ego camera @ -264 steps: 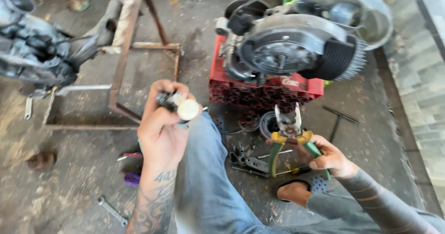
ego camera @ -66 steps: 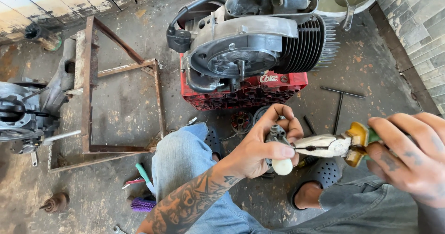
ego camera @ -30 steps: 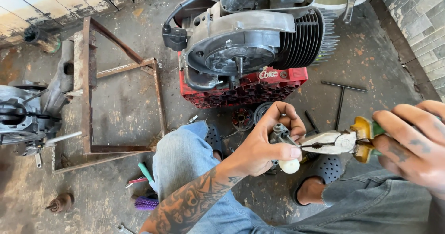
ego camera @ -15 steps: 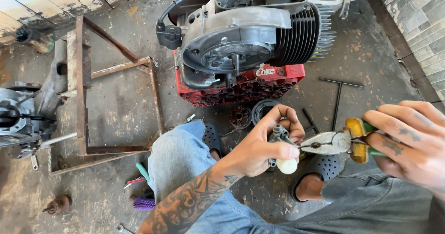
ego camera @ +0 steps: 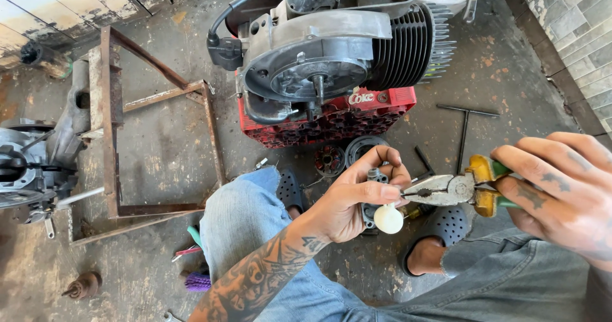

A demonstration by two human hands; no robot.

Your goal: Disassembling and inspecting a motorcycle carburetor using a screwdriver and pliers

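Left hand [ego camera: 354, 201] curls closed around a small dark metal part with a cream-white knob [ego camera: 388, 219] hanging below the fingers, held over the person's lap, in front of the red plastic crate [ego camera: 331, 119]. Right hand [ego camera: 558, 191] is closed on the green-and-yellow handles of combination pliers [ego camera: 449, 189]; the nose points left and meets the part at the left thumb and forefinger.

Risk, as judged: the nose works right against the fingertips, so a slip could pinch skin. Any small piece pulled free could drop among the loose bits on the stained concrete floor [ego camera: 159, 162].

What the pliers grip is hidden behind the fingers. The part's shape is mostly covered. Air-cooled engine [ego camera: 331, 54] on the crate is cut off at the top edge.
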